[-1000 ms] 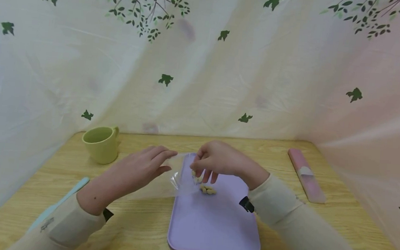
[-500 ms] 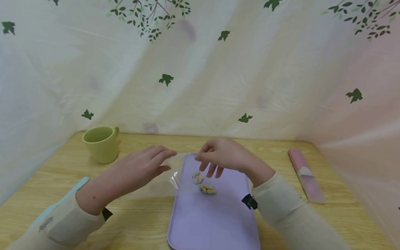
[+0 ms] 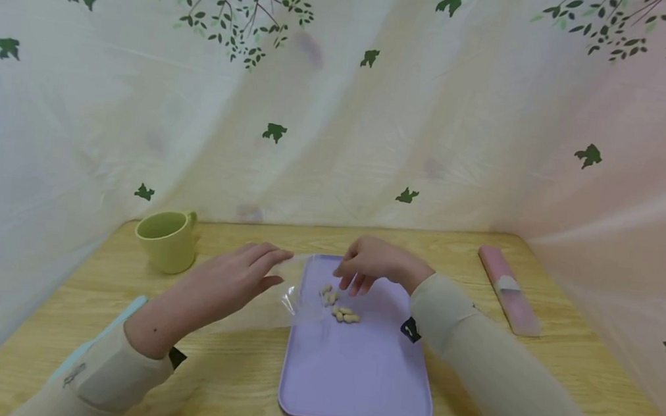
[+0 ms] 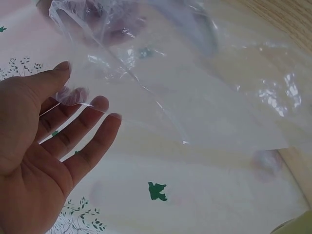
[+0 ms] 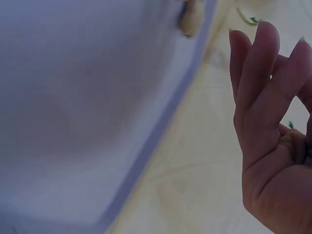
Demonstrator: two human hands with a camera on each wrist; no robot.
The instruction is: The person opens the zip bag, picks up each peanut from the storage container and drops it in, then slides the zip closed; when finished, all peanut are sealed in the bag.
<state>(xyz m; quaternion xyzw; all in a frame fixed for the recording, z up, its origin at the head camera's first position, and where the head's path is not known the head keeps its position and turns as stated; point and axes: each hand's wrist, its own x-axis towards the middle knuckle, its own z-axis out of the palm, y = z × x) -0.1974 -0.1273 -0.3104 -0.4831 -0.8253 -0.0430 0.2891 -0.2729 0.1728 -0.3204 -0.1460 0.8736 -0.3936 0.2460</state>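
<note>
My left hand [image 3: 238, 276] holds a clear plastic bag [image 4: 161, 92] by its edge, thumb and index finger at the film, the other fingers spread. The bag stretches rightward over the left side of a purple tray [image 3: 356, 375]. Peanuts [image 3: 345, 315] in their shells lie in two small clusters toward the tray's far part. My right hand [image 3: 375, 264] hovers above the tray's far end, just right of the bag, fingers bent downward. In the right wrist view its thumb and index tips are out of frame, so I cannot tell whether they pinch anything.
A green mug [image 3: 169, 243] stands at the table's back left. By my left forearm lies a light-blue flat object [image 3: 99, 333], partly hidden. A pink narrow case [image 3: 506, 292] with a pale band is at the right. A patterned curtain [image 3: 339, 136] encloses the wooden table.
My right hand has shifted rightward, away from the bag, uncovering the far peanut cluster. My left hand and the bag stay nearly still. The view tilts slightly.
</note>
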